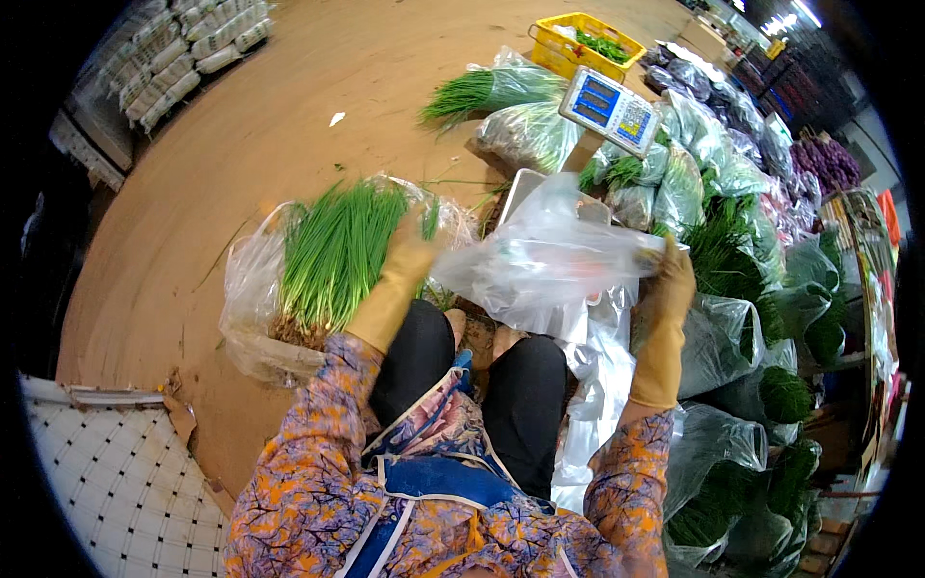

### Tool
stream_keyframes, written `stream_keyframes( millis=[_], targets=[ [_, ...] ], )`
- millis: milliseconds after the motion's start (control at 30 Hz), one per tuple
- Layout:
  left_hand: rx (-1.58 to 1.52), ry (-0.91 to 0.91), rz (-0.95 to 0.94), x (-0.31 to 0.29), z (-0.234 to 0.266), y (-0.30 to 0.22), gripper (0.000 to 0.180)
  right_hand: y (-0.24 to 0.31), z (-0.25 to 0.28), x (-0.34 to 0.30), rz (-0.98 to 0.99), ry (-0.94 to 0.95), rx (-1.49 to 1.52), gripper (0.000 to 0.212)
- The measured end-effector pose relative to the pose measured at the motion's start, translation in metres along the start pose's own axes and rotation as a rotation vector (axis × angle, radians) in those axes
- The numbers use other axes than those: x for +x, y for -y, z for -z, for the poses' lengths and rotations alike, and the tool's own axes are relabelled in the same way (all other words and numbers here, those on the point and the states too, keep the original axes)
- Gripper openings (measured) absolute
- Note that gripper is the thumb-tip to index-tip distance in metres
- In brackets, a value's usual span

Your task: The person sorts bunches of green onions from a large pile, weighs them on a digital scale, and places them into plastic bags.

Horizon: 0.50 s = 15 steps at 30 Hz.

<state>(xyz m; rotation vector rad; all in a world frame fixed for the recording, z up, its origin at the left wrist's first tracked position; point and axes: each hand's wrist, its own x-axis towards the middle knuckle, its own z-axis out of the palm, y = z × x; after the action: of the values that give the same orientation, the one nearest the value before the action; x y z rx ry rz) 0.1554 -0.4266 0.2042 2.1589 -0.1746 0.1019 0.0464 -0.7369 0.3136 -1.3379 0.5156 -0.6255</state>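
A clear plastic bag (pixel 544 255) is spread in the air in front of my knees, blurred by motion. My right hand (pixel 672 275), in a yellow rubber glove, is closed on the bag's right edge. At the bag's other end is my left hand (pixel 412 252), gloved the same way; its fingers are smeared, so their grip does not show. Left of that hand, a thick bunch of green onions (pixel 342 250) lies with its roots toward me on an opened clear plastic bag (pixel 252 308). Behind the raised bag, a metal scale pan (pixel 521 193) is partly hidden.
A digital scale display (pixel 609 109) stands beyond the bag. Bagged greens (pixel 530 135) lie behind it, near a yellow crate (pixel 588 46). More bagged greens (pixel 713 491) line my right side. White sacks (pixel 183 53) are stacked far left; a white tiled surface (pixel 125 482) is near left.
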Motion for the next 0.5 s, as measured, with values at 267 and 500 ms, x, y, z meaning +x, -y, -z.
stream_keyframes(
  millis=[267, 500],
  targets=[
    [0.407, 0.222, -0.543, 0.066, -0.064, -0.094, 0.043, 0.02, -0.045, -0.003, 0.956, 0.271, -1.321, 0.01],
    [0.006, 0.095, -0.732, 0.115, -0.085, -0.042, 0.042, 0.002, 0.091, 0.066, 0.371, -0.225, -1.2, 0.018]
  ],
)
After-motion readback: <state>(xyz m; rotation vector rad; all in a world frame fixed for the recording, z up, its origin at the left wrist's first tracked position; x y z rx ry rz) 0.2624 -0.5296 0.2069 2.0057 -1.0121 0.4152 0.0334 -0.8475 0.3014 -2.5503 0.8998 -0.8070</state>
